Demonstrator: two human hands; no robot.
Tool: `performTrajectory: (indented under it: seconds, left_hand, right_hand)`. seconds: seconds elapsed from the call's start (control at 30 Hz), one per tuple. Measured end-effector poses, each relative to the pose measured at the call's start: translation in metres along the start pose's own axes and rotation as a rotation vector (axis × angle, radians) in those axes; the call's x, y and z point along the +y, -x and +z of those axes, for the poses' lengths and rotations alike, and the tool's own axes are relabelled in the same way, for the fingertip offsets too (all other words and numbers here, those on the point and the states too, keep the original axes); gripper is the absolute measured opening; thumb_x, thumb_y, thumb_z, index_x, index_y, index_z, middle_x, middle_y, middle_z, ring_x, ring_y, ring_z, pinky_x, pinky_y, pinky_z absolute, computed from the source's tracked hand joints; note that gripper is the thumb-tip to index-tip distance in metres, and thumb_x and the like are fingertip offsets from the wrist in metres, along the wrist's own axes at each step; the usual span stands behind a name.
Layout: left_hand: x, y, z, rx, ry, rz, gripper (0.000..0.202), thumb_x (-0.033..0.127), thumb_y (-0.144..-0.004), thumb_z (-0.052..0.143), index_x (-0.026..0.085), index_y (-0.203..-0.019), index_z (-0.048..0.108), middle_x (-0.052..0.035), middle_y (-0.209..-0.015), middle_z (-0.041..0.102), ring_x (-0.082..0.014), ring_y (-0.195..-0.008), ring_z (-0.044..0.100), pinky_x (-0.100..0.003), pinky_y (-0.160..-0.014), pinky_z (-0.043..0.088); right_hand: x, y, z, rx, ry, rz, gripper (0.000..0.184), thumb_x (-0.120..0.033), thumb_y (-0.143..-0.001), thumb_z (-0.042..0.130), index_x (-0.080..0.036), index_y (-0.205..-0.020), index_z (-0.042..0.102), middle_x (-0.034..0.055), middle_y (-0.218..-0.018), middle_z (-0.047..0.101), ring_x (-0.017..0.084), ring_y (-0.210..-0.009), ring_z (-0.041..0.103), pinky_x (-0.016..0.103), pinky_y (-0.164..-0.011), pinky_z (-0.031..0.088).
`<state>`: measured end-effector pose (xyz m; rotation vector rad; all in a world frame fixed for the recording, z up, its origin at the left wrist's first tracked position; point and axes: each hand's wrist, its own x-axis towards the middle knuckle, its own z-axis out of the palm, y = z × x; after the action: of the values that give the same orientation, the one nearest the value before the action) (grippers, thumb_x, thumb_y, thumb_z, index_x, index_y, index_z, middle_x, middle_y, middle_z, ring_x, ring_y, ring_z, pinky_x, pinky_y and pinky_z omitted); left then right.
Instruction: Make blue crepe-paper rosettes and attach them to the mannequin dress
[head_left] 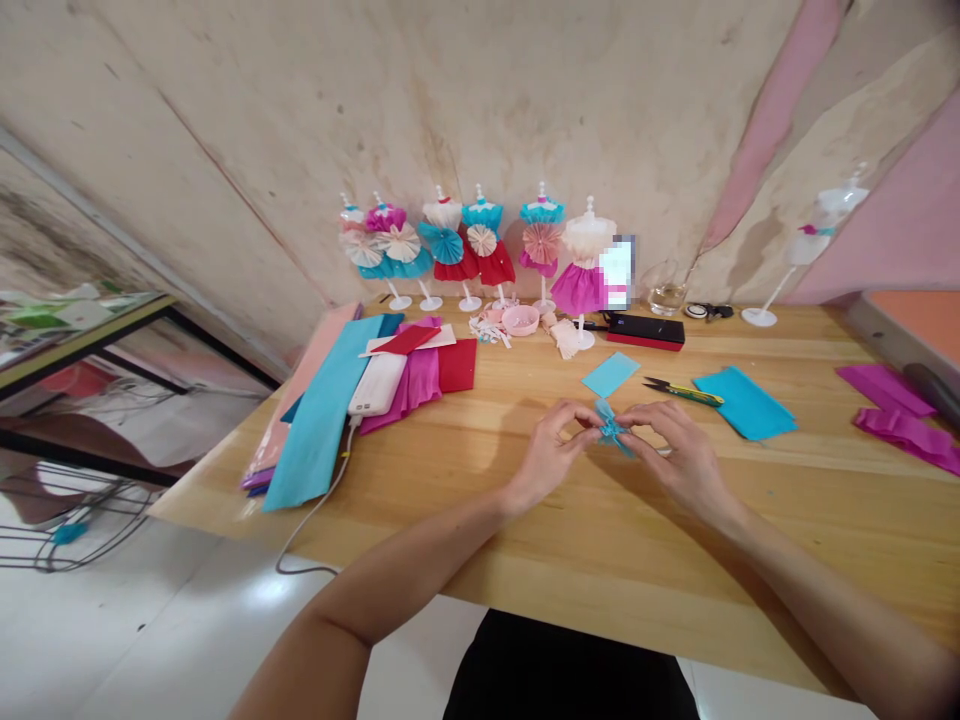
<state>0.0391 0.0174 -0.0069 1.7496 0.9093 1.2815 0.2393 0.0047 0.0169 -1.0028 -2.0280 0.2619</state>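
Above the middle of the wooden table point(420, 510), my left hand point(547, 450) and my right hand point(675, 458) pinch opposite sides of a small gathered piece of turquoise crepe paper point(611, 428). Its pinched middle is partly hidden by my fingertips. Just beyond my hands lie a flat turquoise paper square point(611, 374) and yellow-handled snips point(679, 392), neither touched. A larger turquoise paper sheet point(745, 403) lies to the right of the snips.
Several paper dresses on white mannequin stands point(465, 240) line the wall behind a black power bank point(645, 331). Stacked crepe paper and a white power bank point(377, 384) lie at the left, magenta paper point(904, 415) at the right. The table's left edge drops to the floor.
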Motion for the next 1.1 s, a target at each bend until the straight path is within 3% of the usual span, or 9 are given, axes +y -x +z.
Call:
performTrajectory:
  seconds: [0.37, 0.6, 0.8, 1.1]
  left_hand:
    - [0.003, -0.001, 0.000, -0.028, -0.040, 0.048, 0.014, 0.032, -0.088, 0.062, 0.019, -0.092, 0.065, -0.0037, -0.093, 0.062, -0.0151, -0.092, 0.058, -0.031, -0.089, 0.045]
    - [0.009, 0.001, -0.001, -0.003, -0.234, 0.164, 0.013, 0.032, -0.089, 0.060, 0.022, -0.095, 0.067, -0.0067, -0.110, 0.063, -0.0180, -0.108, 0.058, -0.037, -0.099, 0.043]
    - [0.013, 0.003, -0.003, -0.028, -0.410, 0.301, 0.008, 0.028, -0.091, 0.058, 0.023, -0.094, 0.064, -0.0041, -0.107, 0.072, -0.0187, -0.101, 0.063, -0.039, -0.093, 0.041]
    - [0.011, 0.001, -0.003, -0.001, -0.384, 0.351, 0.006, 0.024, -0.092, 0.058, 0.023, -0.094, 0.062, -0.0022, -0.102, 0.074, -0.0165, -0.097, 0.067, -0.036, -0.089, 0.044]
  right_hand:
    - [0.004, 0.003, 0.002, -0.015, 0.050, -0.015, 0.011, -0.025, -0.090, 0.061, -0.026, -0.100, 0.066, 0.0042, -0.099, 0.067, 0.022, -0.095, 0.059, 0.040, -0.081, 0.048]
    - [0.006, 0.002, 0.002, 0.022, 0.078, -0.059, 0.009, -0.021, -0.091, 0.059, -0.023, -0.098, 0.063, 0.0056, -0.096, 0.068, 0.022, -0.092, 0.060, 0.040, -0.080, 0.048]
    - [0.001, 0.002, 0.001, 0.039, 0.127, -0.115, 0.012, -0.019, -0.090, 0.057, -0.024, -0.100, 0.061, 0.0070, -0.096, 0.068, 0.024, -0.093, 0.061, 0.042, -0.079, 0.048]
    - [-0.001, 0.004, 0.001, 0.040, 0.150, -0.183, 0.021, -0.011, -0.089, 0.058, -0.025, -0.104, 0.056, 0.0050, -0.097, 0.068, 0.022, -0.092, 0.061, 0.043, -0.083, 0.048]
